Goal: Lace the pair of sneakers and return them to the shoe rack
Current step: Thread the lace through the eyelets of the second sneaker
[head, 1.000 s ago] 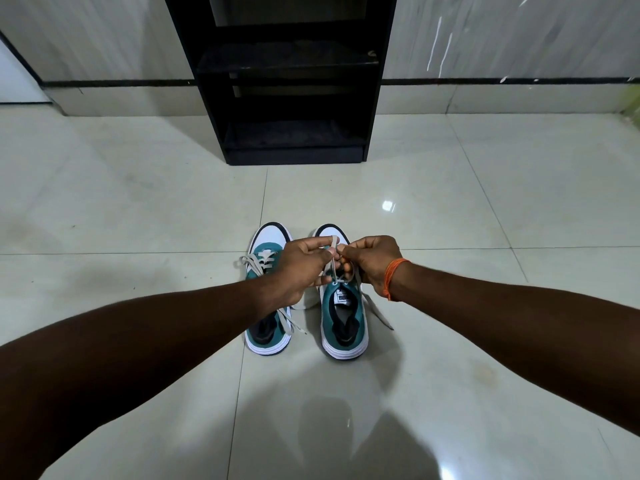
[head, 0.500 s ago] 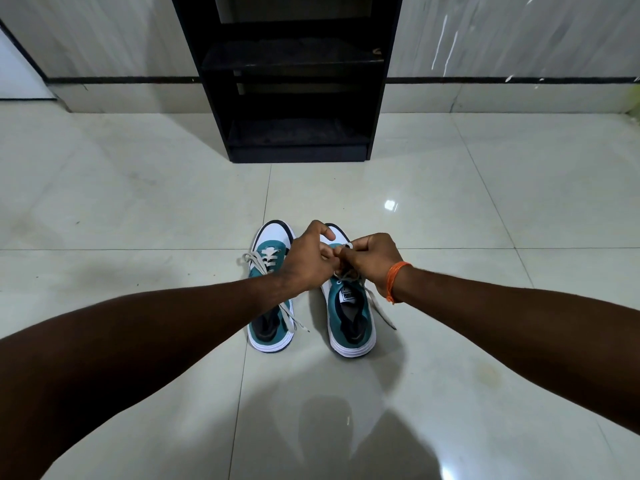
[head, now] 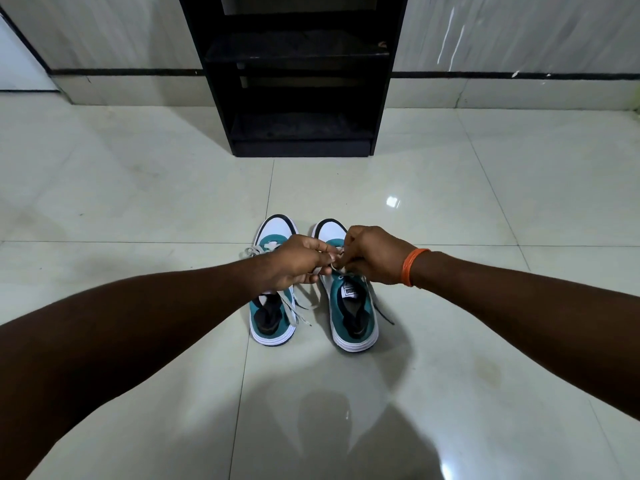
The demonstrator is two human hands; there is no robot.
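The shoe rack [head: 298,81] stood empty beyond the sneakers [head: 349,306] on the floor [head: 138,202]. Over the right one, the left hand [head: 298,263] and right hand [head: 374,254] pinched its lace [head: 337,266]; pulling evenly would seat it snugly.

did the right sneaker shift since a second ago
Yes, slightly: the right sneaker swung its heel right, away from the tile joint and the left sneaker.

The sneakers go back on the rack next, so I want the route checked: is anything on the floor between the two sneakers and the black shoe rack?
Nothing visible. Bare floor tile lies between the sneakers and the shoe rack, and its bottom shelf looks empty.
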